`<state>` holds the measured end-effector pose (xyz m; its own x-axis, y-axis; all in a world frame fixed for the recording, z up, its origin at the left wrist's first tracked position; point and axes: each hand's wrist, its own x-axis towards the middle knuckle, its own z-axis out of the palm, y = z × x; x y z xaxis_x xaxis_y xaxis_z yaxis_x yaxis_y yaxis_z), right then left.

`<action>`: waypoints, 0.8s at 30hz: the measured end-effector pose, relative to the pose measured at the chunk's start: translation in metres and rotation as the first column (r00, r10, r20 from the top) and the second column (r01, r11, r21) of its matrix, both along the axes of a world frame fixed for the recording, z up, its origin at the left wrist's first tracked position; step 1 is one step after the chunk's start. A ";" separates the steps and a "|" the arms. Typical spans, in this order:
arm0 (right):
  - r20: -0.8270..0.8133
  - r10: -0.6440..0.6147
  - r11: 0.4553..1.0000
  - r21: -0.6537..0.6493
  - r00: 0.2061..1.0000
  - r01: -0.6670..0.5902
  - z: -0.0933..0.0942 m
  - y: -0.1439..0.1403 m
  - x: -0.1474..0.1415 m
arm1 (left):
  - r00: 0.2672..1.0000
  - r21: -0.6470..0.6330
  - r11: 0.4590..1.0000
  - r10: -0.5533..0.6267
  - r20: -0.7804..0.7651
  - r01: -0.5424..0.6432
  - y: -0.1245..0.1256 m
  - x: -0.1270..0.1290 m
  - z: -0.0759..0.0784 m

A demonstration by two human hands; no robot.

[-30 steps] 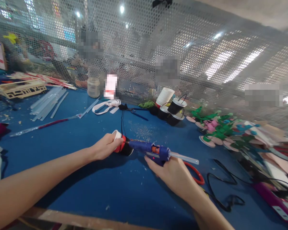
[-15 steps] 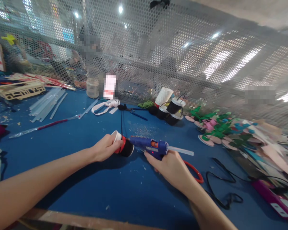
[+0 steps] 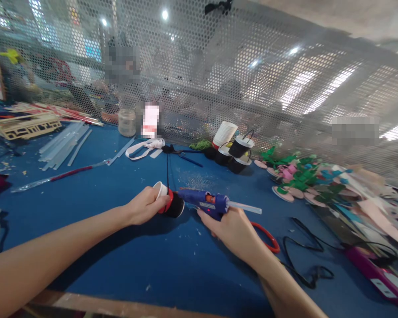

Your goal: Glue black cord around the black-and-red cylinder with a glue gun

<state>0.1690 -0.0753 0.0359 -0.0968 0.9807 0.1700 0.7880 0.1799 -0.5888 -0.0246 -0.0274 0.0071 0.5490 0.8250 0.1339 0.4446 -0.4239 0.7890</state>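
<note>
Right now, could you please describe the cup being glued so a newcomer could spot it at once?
On the blue table, near its middle, the left hand holds a small cup on its side. It alone meets the glue gun, unlike the cups stacked by the mesh.

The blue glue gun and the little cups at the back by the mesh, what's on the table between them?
In the head view, between the glue gun and the cups lies only blue tabletop, with pale crumbs scattered to the left.
</note>
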 end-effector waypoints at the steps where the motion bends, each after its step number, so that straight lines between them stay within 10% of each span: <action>1: 0.005 -0.001 1.000 -0.004 1.000 0.002 0.000 -0.001 0.000 | 1.000 0.003 1.000 0.000 0.006 0.000 0.000 0.000 0.000; 24: 0.028 0.081 0.987 0.135 0.996 -0.085 0.001 -0.010 -0.001 | 0.992 -0.140 0.985 0.111 0.064 -0.101 0.001 0.001 -0.003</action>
